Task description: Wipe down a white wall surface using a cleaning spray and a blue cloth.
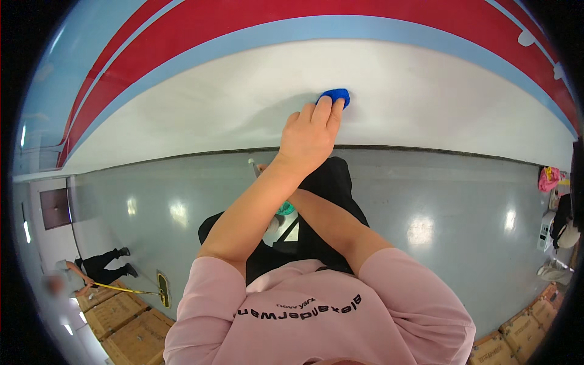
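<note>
My left hand is closed on a blue cloth, its fingertips pressing the cloth against the white lower band of a large smooth panel. Beneath the left forearm my right arm crosses over, so most of my right hand is hidden. Its visible fingers curl by a pale nozzle. Between my legs, a green part shows below the forearms. Together they look like a spray bottle held in that hand, though its middle is covered.
Red and light-blue bands curve across the panel above the white one. Grey shiny floor lies below. At the far left another person holds a yellow-handled mop. Wooden crates stand at lower left and lower right. A pink bag is at far right.
</note>
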